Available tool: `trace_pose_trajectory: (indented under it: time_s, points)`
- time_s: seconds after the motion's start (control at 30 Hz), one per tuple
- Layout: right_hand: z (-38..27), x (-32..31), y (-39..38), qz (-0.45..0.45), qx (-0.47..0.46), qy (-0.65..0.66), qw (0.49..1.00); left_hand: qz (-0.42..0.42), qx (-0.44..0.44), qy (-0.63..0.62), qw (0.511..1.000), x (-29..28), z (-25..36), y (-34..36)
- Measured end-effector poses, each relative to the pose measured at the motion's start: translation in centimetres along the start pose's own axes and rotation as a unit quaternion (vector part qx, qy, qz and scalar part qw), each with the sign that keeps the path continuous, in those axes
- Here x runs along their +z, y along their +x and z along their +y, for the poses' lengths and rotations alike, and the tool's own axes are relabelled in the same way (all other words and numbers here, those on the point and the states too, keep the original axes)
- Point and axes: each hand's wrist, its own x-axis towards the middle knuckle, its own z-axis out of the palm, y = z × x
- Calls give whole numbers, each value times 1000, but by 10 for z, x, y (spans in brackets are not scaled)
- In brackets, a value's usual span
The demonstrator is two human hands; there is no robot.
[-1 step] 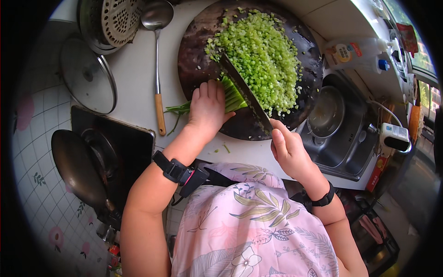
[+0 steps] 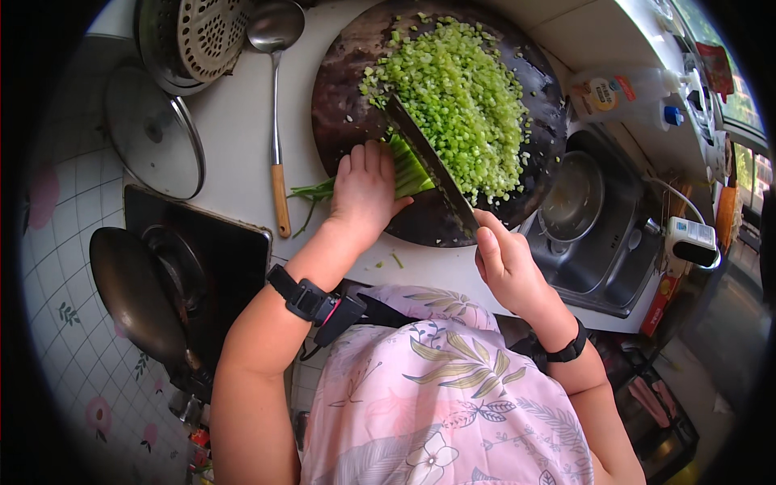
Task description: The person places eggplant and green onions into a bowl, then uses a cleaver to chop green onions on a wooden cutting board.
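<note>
A round dark cutting board (image 2: 343, 97) carries a large heap of chopped green celery (image 2: 461, 97). My left hand (image 2: 364, 182) presses down on a bundle of celery stalks (image 2: 413, 171) at the board's near left, its fingers together over them and the thumb out toward the blade. Thin stalk ends stick out to the left of that hand. In my right hand (image 2: 511, 263) is the handle of a wide-bladed kitchen knife (image 2: 434, 166). The blade lies slantwise between the bundle and the heap, close against the cut ends. My fingers hide most of the handle.
Left of the board lies a ladle (image 2: 276, 121) with a wooden handle. Farther left are a glass lid (image 2: 158, 133), a perforated steamer plate (image 2: 212, 36) and a dark pan (image 2: 133, 295) by the cooktop. On the right are a sink (image 2: 598, 259) holding a bowl, and bottles (image 2: 614, 93).
</note>
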Motion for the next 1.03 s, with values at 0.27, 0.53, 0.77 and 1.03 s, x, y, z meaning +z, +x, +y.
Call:
trace_pose_trajectory:
  time_s: [0.27,0.53,0.77,1.03]
  points:
    - [3,18,48,8,-24,-23,999,-16,3,28,999,1,-2,0]
    - [-10,0,4,25,-14,11,1000,34,-13,7,999,4,2,-2]
    - [-3,5,-11,13,-10,14,1000,29,-18,-10,999,4,2,-2]
    - [0,6,0,-12,24,-6,1000,-6,-26,-2,1000,6,3,0]
